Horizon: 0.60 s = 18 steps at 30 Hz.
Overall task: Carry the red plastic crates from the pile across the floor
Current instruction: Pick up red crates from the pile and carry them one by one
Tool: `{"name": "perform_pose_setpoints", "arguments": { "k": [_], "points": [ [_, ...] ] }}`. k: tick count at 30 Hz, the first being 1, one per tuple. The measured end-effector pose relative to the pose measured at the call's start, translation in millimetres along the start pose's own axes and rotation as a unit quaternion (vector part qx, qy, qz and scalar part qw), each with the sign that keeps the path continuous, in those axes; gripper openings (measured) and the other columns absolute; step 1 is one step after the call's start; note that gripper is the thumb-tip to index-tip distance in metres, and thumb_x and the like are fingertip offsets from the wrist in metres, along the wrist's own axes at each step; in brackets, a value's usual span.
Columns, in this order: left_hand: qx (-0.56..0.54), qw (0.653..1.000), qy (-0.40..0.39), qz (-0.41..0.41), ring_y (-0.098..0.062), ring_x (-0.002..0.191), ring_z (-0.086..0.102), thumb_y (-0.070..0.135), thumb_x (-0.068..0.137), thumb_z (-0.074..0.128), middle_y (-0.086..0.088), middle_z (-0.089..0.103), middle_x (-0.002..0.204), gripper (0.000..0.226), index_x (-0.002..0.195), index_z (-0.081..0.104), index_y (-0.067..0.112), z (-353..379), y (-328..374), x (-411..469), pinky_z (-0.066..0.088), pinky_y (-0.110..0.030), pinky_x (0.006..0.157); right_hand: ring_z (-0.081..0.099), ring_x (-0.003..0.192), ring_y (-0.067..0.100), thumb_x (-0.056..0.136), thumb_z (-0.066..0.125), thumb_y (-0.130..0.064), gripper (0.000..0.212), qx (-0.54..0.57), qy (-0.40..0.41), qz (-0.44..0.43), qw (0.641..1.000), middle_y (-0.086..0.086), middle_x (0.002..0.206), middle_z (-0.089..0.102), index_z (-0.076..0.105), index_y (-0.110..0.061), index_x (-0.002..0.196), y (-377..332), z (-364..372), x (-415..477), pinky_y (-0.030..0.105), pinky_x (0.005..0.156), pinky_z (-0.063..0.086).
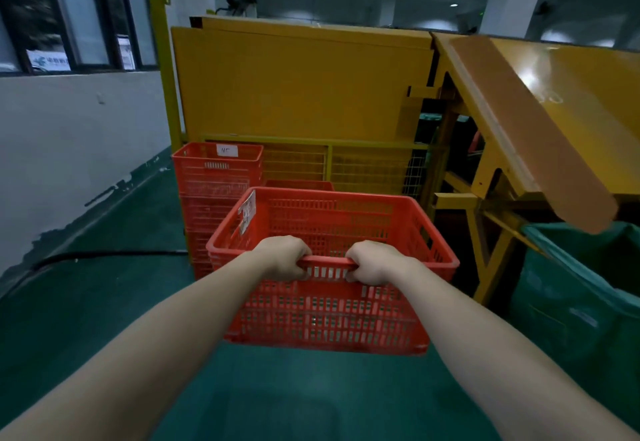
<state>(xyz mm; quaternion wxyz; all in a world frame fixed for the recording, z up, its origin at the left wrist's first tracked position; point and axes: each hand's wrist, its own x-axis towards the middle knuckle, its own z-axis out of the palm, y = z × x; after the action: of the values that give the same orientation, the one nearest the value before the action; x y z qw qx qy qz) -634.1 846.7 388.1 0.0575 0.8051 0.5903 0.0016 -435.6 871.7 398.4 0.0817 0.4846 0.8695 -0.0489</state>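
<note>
Holding: I see both hands curled over the near rim of one red crate (329, 312), the left hand (282, 258) and right hand (377, 264) close together near the middle of that rim, knuckles up.
Crate position: it hangs above the green floor (294, 392), straight ahead of me at arm's length, with its slotted near wall facing me.
Crate label: a white label (247, 212) is fixed at the left corner of its far wall.
Pile: a stack of red crates (216, 177) stands behind and to the left, against the yellow panel (301, 83), with a paper tag (227, 150) on the top crate's far wall.
Behind: the rim of a lower red crate (299, 184) shows just past the carried one, in front of a yellow mesh guard (363, 166).
Right side: a yellow sloping chute (571, 101) with a brown edge strip, and a green sack (588, 302) under its low end.
Left side: a black cable (104, 255) lies on the floor near the white wall (69, 135).
</note>
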Motion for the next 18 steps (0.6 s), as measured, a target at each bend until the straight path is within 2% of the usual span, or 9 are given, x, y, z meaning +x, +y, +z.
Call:
{"name": "perform_pose_setpoints", "arguments": {
  "k": [4,9,12,18],
  "points": [
    [0.011,1.000,0.012,-0.012,-0.016,0.082,0.060,0.031,0.083,0.065,0.006,0.066,0.090,0.015,0.096,0.066,0.024,-14,-35,88,0.048,-0.029,0.067,0.058,0.081,0.016,0.090,0.063,-0.031,0.010,0.000,0.007,-0.009,1.000,-0.004,0.091,0.062,0.064,-0.023,0.096,46,-23,87,0.033,0.069,0.049],
    [0.012,0.999,0.025,-0.031,-0.016,0.085,0.061,0.030,0.084,0.063,0.008,0.065,0.091,0.015,0.098,0.067,0.025,-36,-74,201,0.049,-0.029,0.068,0.056,0.079,0.016,0.090,0.062,-0.029,0.006,-0.014,0.014,-0.023,1.000,-0.005,0.088,0.060,0.059,-0.025,0.088,106,-57,193,0.031,0.065,0.043],
    [0.011,0.999,0.030,-0.041,-0.015,0.079,0.058,0.029,0.085,0.062,0.009,0.062,0.085,0.013,0.096,0.067,0.024,-41,-97,254,0.049,-0.028,0.067,0.053,0.078,0.018,0.091,0.061,-0.028,0.009,-0.026,0.018,-0.033,0.999,-0.005,0.083,0.056,0.055,-0.025,0.085,132,-69,247,0.030,0.064,0.040],
    [0.020,0.998,0.032,-0.045,-0.018,0.085,0.061,0.030,0.086,0.062,0.009,0.059,0.086,0.015,0.099,0.066,0.024,-45,-160,357,0.048,-0.028,0.067,0.055,0.080,0.020,0.092,0.060,-0.028,0.009,-0.022,0.016,-0.038,0.999,-0.004,0.084,0.056,0.055,-0.024,0.085,168,-83,363,0.032,0.065,0.043]
  ]
}}
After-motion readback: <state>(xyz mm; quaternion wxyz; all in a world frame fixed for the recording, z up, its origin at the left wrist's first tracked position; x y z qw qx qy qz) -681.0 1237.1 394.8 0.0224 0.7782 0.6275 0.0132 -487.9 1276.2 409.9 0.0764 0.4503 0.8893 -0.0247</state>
